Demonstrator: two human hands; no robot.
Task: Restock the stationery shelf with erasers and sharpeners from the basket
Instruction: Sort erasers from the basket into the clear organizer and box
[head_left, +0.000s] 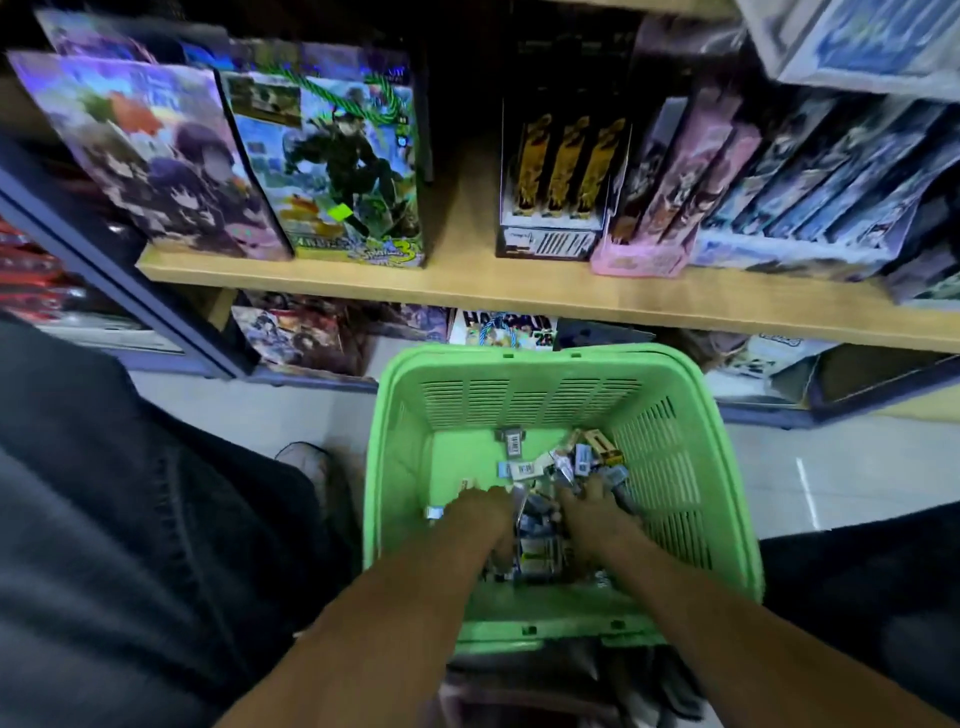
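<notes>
A green plastic basket (530, 400) stands on the floor below the wooden shelf (545, 299). On its bottom lies a heap of small packaged erasers and sharpeners (540, 467). Both my hands are down inside the basket. My left hand (480, 519) is buried in the left side of the heap, fingers curled down among the packs. My right hand (589, 512) digs into the right side, fingers also curled into the packs. The blur and the heap hide my fingertips, so what each hand holds does not show.
The shelf carries picture gift bags (332, 166) at the left and boxed stationery sets (561, 182) to the right, with a bare gap (462, 208) between them. More goods fill the lower shelf behind the basket. My dark trouser legs flank the basket.
</notes>
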